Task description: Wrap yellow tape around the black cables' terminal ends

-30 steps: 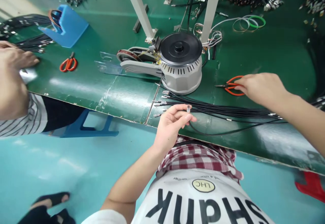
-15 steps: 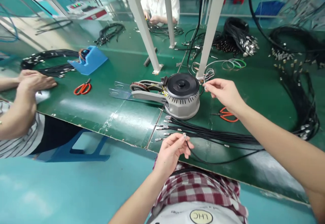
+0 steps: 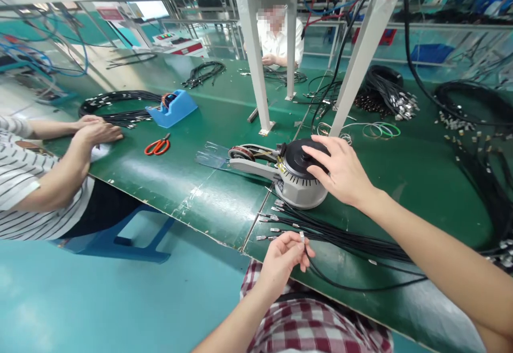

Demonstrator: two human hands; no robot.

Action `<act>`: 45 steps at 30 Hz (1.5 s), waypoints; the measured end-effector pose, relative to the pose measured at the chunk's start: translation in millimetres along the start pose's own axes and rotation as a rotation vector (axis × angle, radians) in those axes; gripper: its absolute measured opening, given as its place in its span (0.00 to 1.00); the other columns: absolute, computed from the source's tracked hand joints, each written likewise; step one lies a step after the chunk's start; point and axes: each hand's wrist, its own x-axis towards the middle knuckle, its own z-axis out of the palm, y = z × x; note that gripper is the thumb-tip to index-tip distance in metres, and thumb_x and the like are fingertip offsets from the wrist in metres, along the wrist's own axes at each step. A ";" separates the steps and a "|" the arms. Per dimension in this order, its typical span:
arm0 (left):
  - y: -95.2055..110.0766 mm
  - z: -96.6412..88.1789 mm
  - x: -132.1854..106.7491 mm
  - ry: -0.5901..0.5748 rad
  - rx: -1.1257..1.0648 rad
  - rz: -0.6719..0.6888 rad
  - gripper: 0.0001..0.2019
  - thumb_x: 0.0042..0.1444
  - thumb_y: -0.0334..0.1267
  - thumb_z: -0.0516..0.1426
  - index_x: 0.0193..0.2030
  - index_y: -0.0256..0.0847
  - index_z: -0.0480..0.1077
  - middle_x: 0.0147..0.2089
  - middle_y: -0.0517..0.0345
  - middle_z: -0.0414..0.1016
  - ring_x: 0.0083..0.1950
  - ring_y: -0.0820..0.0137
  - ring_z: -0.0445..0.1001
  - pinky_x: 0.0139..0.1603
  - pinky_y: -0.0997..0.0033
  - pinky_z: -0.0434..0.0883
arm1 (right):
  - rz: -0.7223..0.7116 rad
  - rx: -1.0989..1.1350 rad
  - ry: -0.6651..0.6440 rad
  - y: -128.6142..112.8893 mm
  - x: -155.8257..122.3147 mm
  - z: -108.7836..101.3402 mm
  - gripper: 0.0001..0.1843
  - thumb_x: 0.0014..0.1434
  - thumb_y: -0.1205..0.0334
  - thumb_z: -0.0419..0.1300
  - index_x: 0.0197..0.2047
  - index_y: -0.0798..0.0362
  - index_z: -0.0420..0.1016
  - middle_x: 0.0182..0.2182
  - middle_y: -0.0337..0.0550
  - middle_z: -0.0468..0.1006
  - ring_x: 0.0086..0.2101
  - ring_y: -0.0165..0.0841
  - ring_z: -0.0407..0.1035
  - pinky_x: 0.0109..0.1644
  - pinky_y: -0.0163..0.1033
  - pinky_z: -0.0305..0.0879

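Note:
My left hand point(image 3: 286, 259) is closed near the table's front edge, pinching the end of a black cable point(image 3: 352, 290). The cable's small metal-tipped connector point(image 3: 302, 237) sticks up above the fingertips. Over the round grey tape dispenser point(image 3: 298, 195), my right hand point(image 3: 340, 169) has its fingers spread around the black knob on top; whether they touch it, I cannot tell. The dispenser's tape reel point(image 3: 241, 153) sits on an arm at its left. Between the dispenser and my left hand lies a bundle of black cables point(image 3: 340, 235) with metal ends.
Orange-handled snips point(image 3: 158, 146) and a blue tape holder point(image 3: 173, 110) are to the left. A co-worker's hands point(image 3: 96, 130) rest there beside more cables. White posts point(image 3: 253, 59) stand behind the dispenser. Cable coils point(image 3: 390, 94) lie at the back right. Another person sits across the table.
My right hand has moved left from beside the dispenser to over its top, and its pinch has opened. My left hand still holds the cable end. The camera view has shifted.

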 end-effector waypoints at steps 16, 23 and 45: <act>-5.4 1.6 -4.7 0.016 0.037 -0.009 0.16 0.58 0.46 0.66 0.42 0.35 0.70 0.35 0.47 0.80 0.27 0.73 0.73 0.28 0.75 0.68 | 0.078 0.147 0.113 -1.3 -11.4 -1.1 0.22 0.72 0.50 0.51 0.64 0.46 0.71 0.63 0.46 0.69 0.61 0.45 0.62 0.64 0.55 0.59; 77.8 -59.1 3.6 0.482 0.385 0.381 0.15 0.54 0.38 0.69 0.46 0.39 0.74 0.42 0.50 0.79 0.34 0.70 0.75 0.33 0.75 0.71 | 0.167 0.328 0.182 3.2 -60.5 -3.7 0.17 0.69 0.56 0.55 0.59 0.41 0.74 0.58 0.45 0.73 0.58 0.46 0.67 0.64 0.59 0.61; 222.7 -198.0 120.7 0.805 -0.068 0.225 0.24 0.66 0.43 0.59 0.65 0.38 0.60 0.44 0.42 0.77 0.37 0.60 0.82 0.39 0.65 0.77 | 0.082 0.086 0.263 -46.1 -18.0 5.6 0.13 0.63 0.53 0.65 0.50 0.43 0.77 0.45 0.45 0.77 0.46 0.46 0.72 0.50 0.55 0.63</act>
